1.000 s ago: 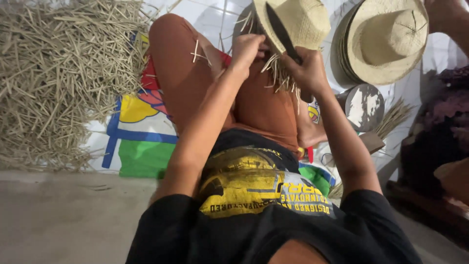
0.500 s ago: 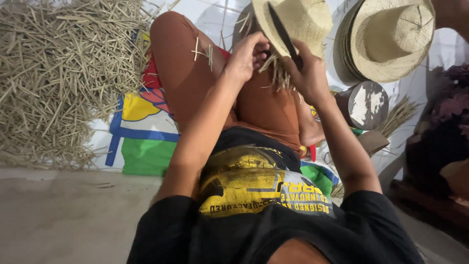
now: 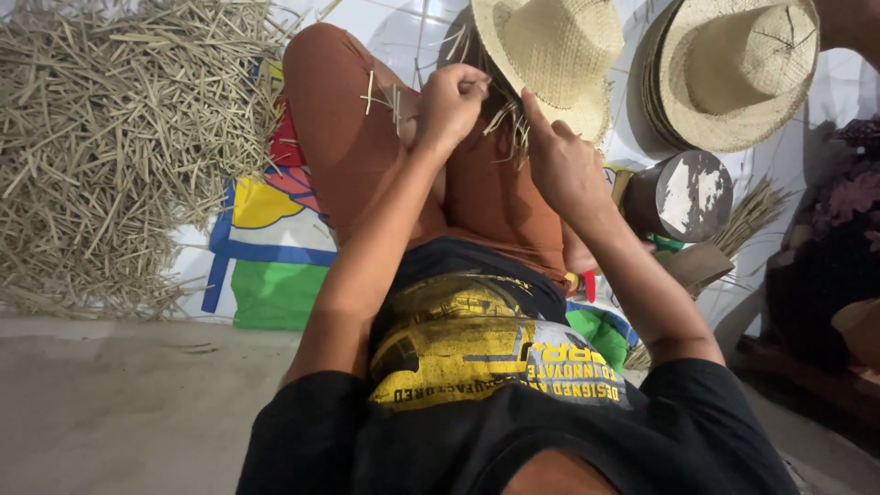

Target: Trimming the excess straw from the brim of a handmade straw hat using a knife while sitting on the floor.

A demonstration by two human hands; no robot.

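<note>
The unfinished straw hat (image 3: pixel 550 55) rests on the person's knee at twelve o'clock, its crown woven but loose strands (image 3: pixel 509 128) hanging from the brim edge. The left hand (image 3: pixel 454 101) is clenched on a strand at that edge; the right hand (image 3: pixel 564 165) presses the brim, forefinger extended. A finished hat (image 3: pixel 733 69) lies at two o'clock, cut straw (image 3: pixel 119 147) at ten.

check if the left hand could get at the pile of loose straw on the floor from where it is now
Probably yes. The left hand is closed at the hat brim, and the straw pile lies on its own side beyond the raised knee, with nothing blocking except that knee.
</note>
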